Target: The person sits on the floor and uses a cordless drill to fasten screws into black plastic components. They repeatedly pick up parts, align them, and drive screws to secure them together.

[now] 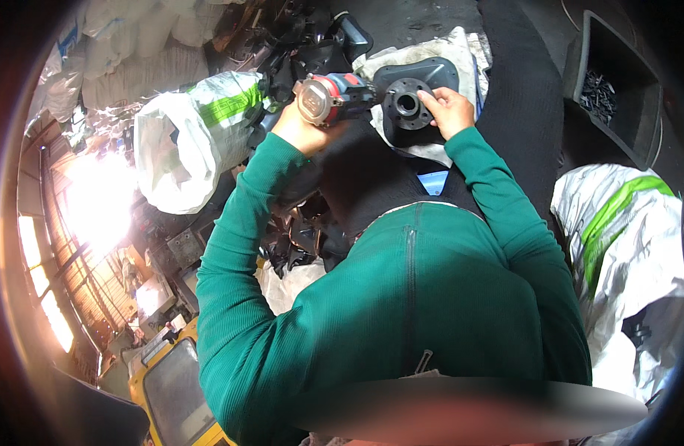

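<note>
My left hand (303,134) grips one power drill (331,98). My right hand (453,111) pinches one flange (397,116). Two green-striped sacks (628,230) flank me

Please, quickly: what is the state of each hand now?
Left hand: closed, holding a red and grey power tool.
Right hand: touching a dark round flange with central hole; whether it grips cannot be told.

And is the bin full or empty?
Partly full: small dark pieces lie heaped inside the bin, with bare wall showing beside them.
</note>
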A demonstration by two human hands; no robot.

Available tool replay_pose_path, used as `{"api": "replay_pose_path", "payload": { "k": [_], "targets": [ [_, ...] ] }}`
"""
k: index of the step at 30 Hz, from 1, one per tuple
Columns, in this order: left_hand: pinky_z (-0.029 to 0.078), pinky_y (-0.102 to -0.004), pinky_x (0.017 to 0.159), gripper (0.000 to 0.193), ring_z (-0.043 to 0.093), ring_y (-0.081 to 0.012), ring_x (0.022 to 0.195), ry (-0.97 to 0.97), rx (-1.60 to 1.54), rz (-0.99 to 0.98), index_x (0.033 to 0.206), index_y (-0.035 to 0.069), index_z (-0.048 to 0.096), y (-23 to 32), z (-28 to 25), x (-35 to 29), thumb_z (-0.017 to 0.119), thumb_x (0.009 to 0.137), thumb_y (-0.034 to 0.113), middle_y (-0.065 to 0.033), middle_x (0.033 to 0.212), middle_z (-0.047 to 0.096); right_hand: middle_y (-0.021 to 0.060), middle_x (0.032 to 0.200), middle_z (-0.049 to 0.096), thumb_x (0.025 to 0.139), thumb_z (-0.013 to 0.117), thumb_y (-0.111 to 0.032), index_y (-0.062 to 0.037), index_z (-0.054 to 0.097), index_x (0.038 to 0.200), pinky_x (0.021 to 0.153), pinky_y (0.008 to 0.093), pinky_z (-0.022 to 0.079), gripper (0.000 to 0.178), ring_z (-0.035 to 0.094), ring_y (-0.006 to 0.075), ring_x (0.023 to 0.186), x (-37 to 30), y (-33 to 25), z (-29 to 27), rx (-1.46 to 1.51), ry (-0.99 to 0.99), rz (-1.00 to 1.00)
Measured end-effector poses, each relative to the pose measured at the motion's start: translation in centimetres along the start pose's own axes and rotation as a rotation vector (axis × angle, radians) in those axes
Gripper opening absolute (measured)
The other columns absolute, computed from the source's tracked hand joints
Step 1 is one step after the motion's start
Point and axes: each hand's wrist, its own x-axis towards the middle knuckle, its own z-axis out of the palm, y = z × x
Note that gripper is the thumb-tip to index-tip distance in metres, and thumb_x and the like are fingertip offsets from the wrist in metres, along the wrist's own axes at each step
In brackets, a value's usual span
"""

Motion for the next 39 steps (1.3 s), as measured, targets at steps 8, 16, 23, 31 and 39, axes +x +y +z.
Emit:
{"api": "replay_pose_path", "payload": {
  "k": [8, 16, 23, 31, 39],
  "targets": [
    [0.049, -0.0349, 0.084, 0.042, 0.062, -0.0278, 0.095, -0.149, 0.134, -0.151, 0.112, 0.004, 0.057, 4.2, -0.7, 0.9, 0.072, 0.075, 0.019, -0.0147, 0.106, 0.062, 0.0019, 0.063, 0.058, 0.080, 0.073, -0.031, 0.0029, 0.064, 0.087, 0.044, 0.0228, 0.046, 0.036, 0.050, 0.0053, 0.052, -0.3, 0.8, -0.1, 0.039, 0.011, 0.071],
    [0.053, -0.0374, 0.076, 0.036, 0.065, -0.0302, 0.085, 0.025, 0.156, 0.050, 0.100, 0.008, 0.062, 1.8, 1.1, 1.2, 0.072, 0.070, 0.025, -0.0131, 0.092, 0.066, 0.0055, 0.061, 0.058, 0.079, 0.072, -0.037, 0.0004, 0.065, 0.083, 0.051, 0.0275, 0.042, 0.038, 0.051, 0.0086, 0.052, 0.0, 1.0, -0.7, -0.260, 0.041, -0.080],
    [0.043, -0.0349, 0.094, 0.054, 0.057, -0.0264, 0.100, 0.136, 0.175, -0.056, 0.117, 0.008, 0.057, 2.4, 1.6, -1.5, 0.079, 0.070, 0.023, -0.0096, 0.112, 0.059, 0.0029, 0.056, 0.058, 0.078, 0.071, -0.043, -0.0038, 0.066, 0.077, 0.047, 0.0274, 0.044, 0.040, 0.054, 0.0100, 0.047, 0.6, -0.2, -1.2, -0.212, -0.050, -0.033],
    [0.043, -0.0332, 0.096, 0.058, 0.056, -0.0200, 0.108, 0.141, -0.339, -0.156, 0.122, 0.004, 0.052, 3.8, 3.7, -9.4, 0.078, 0.074, 0.023, -0.0092, 0.117, 0.059, 0.0038, 0.062, 0.060, 0.080, 0.068, -0.042, -0.0033, 0.065, 0.078, 0.049, 0.0271, 0.045, 0.039, 0.055, 0.0101, 0.054, 3.3, 0.9, -1.8, -0.363, -0.127, -0.203],
    [0.054, -0.0339, 0.078, 0.046, 0.067, -0.0265, 0.086, 0.090, -0.163, -0.065, 0.105, 0.002, 0.060, 2.4, 7.8, -12.7, 0.077, 0.069, 0.026, -0.0143, 0.095, 0.067, 0.0034, 0.066, 0.061, 0.081, 0.067, -0.042, -0.0031, 0.064, 0.079, 0.053, 0.0286, 0.048, 0.039, 0.056, 0.0124, 0.055, 3.7, -0.4, -2.4, -0.426, -0.228, -0.088]
  ]
}}
